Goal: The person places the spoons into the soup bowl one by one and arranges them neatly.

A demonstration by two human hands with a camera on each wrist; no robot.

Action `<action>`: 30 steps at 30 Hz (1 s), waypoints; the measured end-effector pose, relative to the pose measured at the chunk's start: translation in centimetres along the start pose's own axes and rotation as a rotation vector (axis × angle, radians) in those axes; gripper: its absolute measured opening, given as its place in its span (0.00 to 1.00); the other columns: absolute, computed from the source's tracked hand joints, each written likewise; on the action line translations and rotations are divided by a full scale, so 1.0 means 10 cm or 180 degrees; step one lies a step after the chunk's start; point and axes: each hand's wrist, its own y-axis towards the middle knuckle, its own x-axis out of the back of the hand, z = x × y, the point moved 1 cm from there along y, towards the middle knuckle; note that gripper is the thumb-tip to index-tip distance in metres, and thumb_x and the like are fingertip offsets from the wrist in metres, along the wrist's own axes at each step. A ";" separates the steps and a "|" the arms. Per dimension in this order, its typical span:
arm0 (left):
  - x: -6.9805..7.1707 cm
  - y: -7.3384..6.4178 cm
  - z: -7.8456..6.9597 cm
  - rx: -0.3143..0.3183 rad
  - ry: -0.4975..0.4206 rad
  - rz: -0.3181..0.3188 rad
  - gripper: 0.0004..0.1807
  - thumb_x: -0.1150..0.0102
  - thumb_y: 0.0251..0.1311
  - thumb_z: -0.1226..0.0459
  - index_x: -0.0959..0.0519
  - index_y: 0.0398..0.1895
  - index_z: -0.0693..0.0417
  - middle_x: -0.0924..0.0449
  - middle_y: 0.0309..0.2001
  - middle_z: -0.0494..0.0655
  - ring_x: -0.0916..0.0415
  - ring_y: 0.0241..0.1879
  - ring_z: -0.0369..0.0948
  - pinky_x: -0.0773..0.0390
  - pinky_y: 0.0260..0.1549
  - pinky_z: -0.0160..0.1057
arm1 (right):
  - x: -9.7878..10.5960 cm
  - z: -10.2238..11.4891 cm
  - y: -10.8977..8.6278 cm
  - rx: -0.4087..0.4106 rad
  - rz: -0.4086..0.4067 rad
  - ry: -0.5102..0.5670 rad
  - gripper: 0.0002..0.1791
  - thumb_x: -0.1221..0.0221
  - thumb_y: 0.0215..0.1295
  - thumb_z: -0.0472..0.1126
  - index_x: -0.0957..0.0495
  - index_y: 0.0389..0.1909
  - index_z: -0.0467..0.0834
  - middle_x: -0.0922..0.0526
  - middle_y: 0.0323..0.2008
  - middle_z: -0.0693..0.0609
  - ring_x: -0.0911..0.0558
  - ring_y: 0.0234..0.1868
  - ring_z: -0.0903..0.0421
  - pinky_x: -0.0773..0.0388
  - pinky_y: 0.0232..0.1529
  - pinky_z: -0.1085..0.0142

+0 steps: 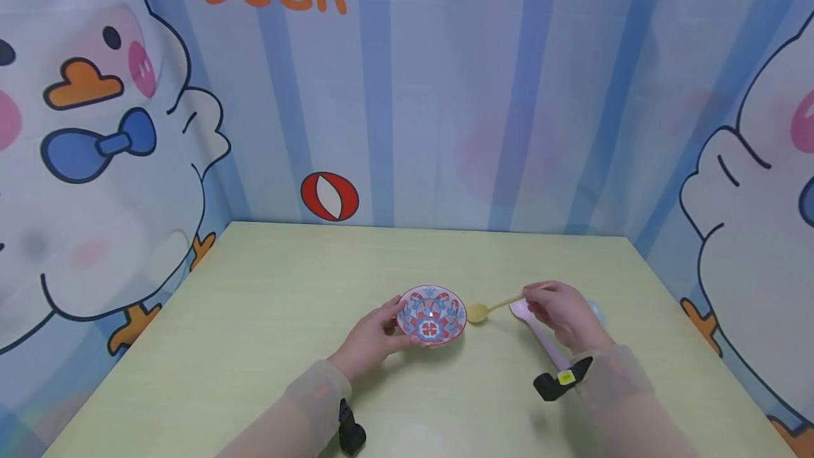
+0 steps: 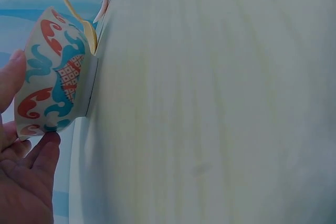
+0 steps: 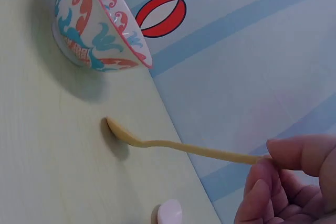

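Observation:
My left hand [image 1: 372, 338] grips a small patterned bowl [image 1: 432, 314] by its left side, thumb at the near rim and fingers at the far side. Red and blue motifs cover the bowl inside and out, as the left wrist view also shows. My right hand [image 1: 567, 313] pinches a yellow spoon [image 3: 202, 151] near the end of its handle. The spoon's head points left and down, low over the table, just right of the bowl. Beneath the right hand lies a lilac spoon [image 1: 539, 333], partly hidden by the wrist.
A pale blue item [image 1: 596, 312] shows behind the right hand, mostly hidden. The light yellow table [image 1: 305, 267] meets a striped blue cloth backdrop [image 1: 439, 90] printed with ducks at its far edge. Both wrists wear black straps with small cameras.

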 end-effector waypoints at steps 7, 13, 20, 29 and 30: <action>0.00 0.00 0.01 0.0030 -0.0053 0.0003 0.43 0.30 0.55 0.56 0.39 0.72 0.52 0.47 0.74 0.43 0.33 0.62 0.46 0.30 0.59 0.45 | -0.05 -0.04 0.05 0.0018 -0.0180 0.0545 0.18 0.43 0.69 0.37 0.29 0.54 0.31 0.24 0.37 0.55 0.24 0.36 0.60 0.23 0.42 0.72; 0.00 0.00 0.01 0.0018 -0.0067 0.0009 0.43 0.30 0.54 0.56 0.39 0.72 0.52 0.47 0.74 0.42 0.32 0.61 0.46 0.29 0.58 0.45 | -0.11 -0.05 0.07 0.0129 -0.0287 0.0825 0.19 0.44 0.68 0.34 0.30 0.57 0.31 0.20 0.39 0.52 0.19 0.37 0.61 0.21 0.43 0.71; -0.01 0.00 0.02 -0.0008 -0.0046 -0.0001 0.43 0.30 0.54 0.56 0.39 0.72 0.52 0.47 0.74 0.43 0.32 0.62 0.46 0.30 0.59 0.45 | -0.16 -0.06 0.15 0.0252 -0.0614 0.0890 0.16 0.46 0.70 0.34 0.31 0.56 0.34 0.21 0.36 0.52 0.17 0.31 0.62 0.19 0.37 0.70; -0.01 0.01 0.04 -0.0011 -0.0036 -0.0013 0.42 0.30 0.55 0.56 0.38 0.72 0.51 0.46 0.74 0.42 0.32 0.61 0.46 0.29 0.59 0.45 | -0.14 0.05 0.20 0.0538 -0.0940 0.0862 0.19 0.48 0.72 0.37 0.35 0.60 0.35 0.21 0.37 0.53 0.16 0.28 0.63 0.18 0.35 0.69; -0.01 0.01 0.04 -0.0016 -0.0037 -0.0010 0.42 0.30 0.55 0.56 0.38 0.72 0.51 0.46 0.74 0.42 0.32 0.61 0.46 0.30 0.59 0.45 | -0.14 0.08 0.21 0.0586 -0.0976 0.0890 0.19 0.48 0.72 0.37 0.35 0.60 0.36 0.21 0.37 0.54 0.16 0.28 0.63 0.18 0.36 0.69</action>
